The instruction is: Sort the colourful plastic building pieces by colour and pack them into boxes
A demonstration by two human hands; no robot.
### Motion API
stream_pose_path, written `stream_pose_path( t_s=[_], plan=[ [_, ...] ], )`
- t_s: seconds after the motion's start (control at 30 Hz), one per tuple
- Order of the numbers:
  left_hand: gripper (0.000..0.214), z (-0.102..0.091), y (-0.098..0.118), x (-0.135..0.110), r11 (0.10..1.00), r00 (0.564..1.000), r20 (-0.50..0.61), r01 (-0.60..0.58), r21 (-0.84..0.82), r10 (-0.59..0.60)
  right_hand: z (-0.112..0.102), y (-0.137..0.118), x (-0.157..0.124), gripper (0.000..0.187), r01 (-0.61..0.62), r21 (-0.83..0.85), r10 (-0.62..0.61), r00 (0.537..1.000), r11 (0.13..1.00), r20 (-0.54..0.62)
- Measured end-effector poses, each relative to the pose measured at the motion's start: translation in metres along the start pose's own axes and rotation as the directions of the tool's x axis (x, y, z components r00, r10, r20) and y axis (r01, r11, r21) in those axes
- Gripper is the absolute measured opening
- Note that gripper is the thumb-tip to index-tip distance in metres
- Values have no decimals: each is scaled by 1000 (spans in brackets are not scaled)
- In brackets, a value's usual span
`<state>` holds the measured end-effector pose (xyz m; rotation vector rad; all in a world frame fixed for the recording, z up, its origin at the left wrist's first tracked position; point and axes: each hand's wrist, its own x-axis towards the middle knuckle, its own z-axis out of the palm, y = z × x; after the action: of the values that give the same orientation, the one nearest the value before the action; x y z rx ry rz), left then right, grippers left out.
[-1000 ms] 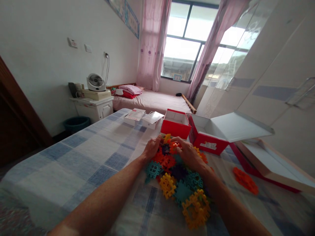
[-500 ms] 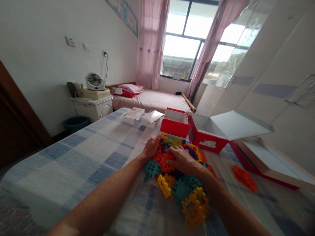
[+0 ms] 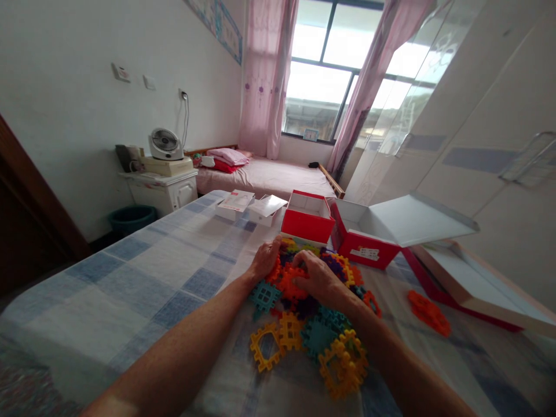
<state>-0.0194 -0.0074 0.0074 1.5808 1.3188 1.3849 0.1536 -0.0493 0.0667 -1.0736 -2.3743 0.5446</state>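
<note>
A heap of interlocking plastic building pieces in several colours lies before me. My right hand (image 3: 320, 279) reaches over its middle, thumb and fingers bent around an orange-red building piece (image 3: 290, 282). At the heap's left edge is my left hand (image 3: 264, 259), fingers together and curled against the pieces; what they grip is hidden. Just below that hand sits a teal window piece (image 3: 264, 296). Nearer to me are a flat yellow square frame (image 3: 256, 346), a yellow window piece (image 3: 290, 331), teal pieces (image 3: 320, 336) and a joined yellow cluster (image 3: 343, 365).
Behind the heap stand an open red box (image 3: 307, 225) and another red box (image 3: 367, 253) with its lid raised. A box lid (image 3: 478, 284) lies at the right, near a separate orange piece (image 3: 429, 313). Small white boxes (image 3: 234, 205) sit at the checked tablecloth's (image 3: 165, 272) far end.
One yellow piece that stood tilted now lies flat, farther left, with the window piece beside it uncovered. My right hand's fingers have bent more and drawn slightly left over the orange-red piece.
</note>
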Motion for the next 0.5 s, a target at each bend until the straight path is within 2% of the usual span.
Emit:
stream_pose_path(
  t_s=[0.13, 0.23, 0.3, 0.4, 0.43, 0.5],
  plan=[
    [61, -1, -2, 1, 1000, 1000, 0, 14, -17, -14, -6, 3, 1, 27, -162, 153, 174, 983, 975, -63],
    [60, -1, -4, 0, 999, 1000, 1, 25, -43, -25, -17, 1, -3, 38, -221, 279, 258, 960, 935, -104],
    [60, -1, -4, 0, 998, 1000, 1, 29, -63, -29, -26, 1, -9, 42, -248, 411, 314, 944, 877, -102],
    [62, 0, -5, 0, 997, 1000, -2, 29, -76, -29, -41, 8, -22, 49, -284, 624, 401, 915, 729, -52],
    [63, 0, -5, 1, 996, 1000, -2, 28, -79, -28, -47, 14, -28, 51, -287, 660, 424, 904, 694, -52],
    [64, 0, -4, 1, 996, 1000, 1, 27, -82, -28, -61, 31, -43, 51, -278, 680, 459, 883, 679, -97]
  ],
)
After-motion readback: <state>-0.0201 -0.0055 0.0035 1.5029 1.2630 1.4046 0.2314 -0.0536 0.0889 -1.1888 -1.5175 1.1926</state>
